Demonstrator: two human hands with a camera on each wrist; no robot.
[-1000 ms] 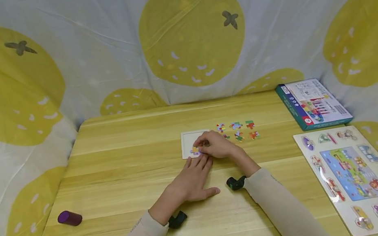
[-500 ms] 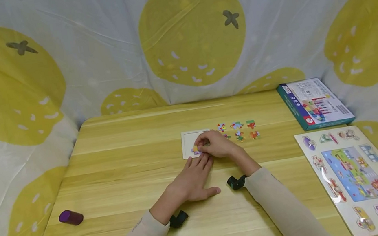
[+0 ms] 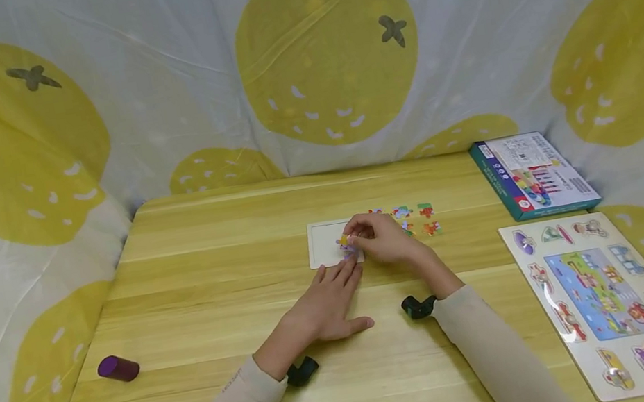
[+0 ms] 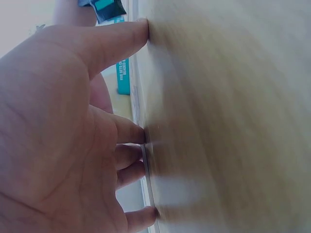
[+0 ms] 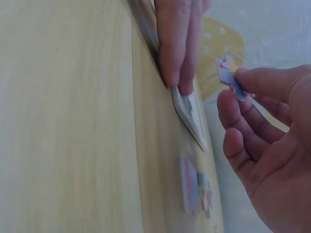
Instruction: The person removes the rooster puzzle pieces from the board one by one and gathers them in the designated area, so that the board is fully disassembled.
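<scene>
A small white puzzle tray (image 3: 320, 238) lies near the middle of the table. My left hand (image 3: 327, 307) lies palm down in front of it, fingers spread, with fingertips on the tray's front edge. Between thumb and fingers my right hand (image 3: 383, 237) pinches a jigsaw piece (image 5: 226, 73), lilac with some yellow and pink. The right wrist view shows this piece held up, clear of the tray. Right of the tray lie several loose jigsaw pieces (image 3: 427, 210), partly covered by the right hand in the head view.
A boxed toy set (image 3: 545, 174) sits at the back right of the table. In front of it lies a large picture puzzle board (image 3: 605, 291) with vehicles around its border. A purple cylinder (image 3: 119, 369) rests on its side at the left. Patterned cloth hangs behind.
The right hand has lifted the jigsaw piece from low over the tray's front part and shifted it to the right. The left hand has stayed in place.
</scene>
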